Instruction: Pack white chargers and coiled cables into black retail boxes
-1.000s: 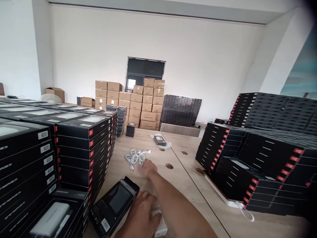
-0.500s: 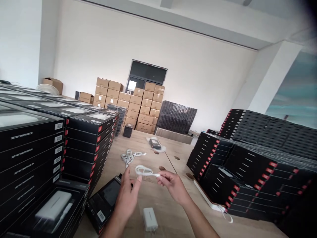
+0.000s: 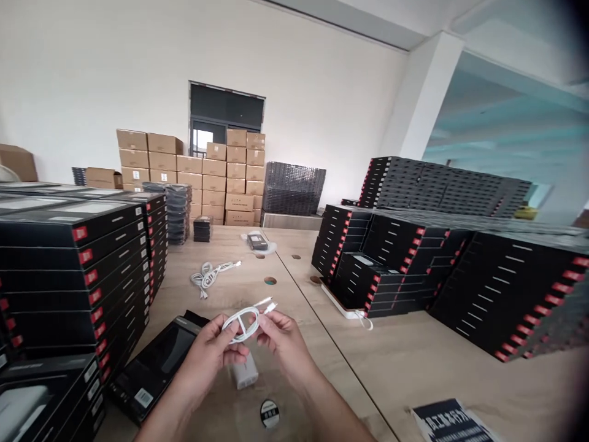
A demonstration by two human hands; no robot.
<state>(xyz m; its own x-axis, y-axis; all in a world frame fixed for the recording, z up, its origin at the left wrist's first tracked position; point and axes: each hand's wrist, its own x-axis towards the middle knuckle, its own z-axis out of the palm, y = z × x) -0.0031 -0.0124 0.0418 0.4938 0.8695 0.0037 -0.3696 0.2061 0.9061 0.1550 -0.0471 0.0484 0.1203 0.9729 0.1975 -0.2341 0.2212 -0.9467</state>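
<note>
Closer together now, both hands (image 3: 248, 344) pinch the coiled white cable (image 3: 243, 321)

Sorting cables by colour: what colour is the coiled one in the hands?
White coiled cable, head view.

I'm seeing a smooth white plastic-coated cable (image 3: 243, 322), a glossy white plastic charger (image 3: 244, 372), matt pale wood-grain table (image 3: 396, 362), black boxes (image 3: 83, 258) of cardboard with a slight sheen, plain brown cardboard cartons (image 3: 216, 178)
</note>
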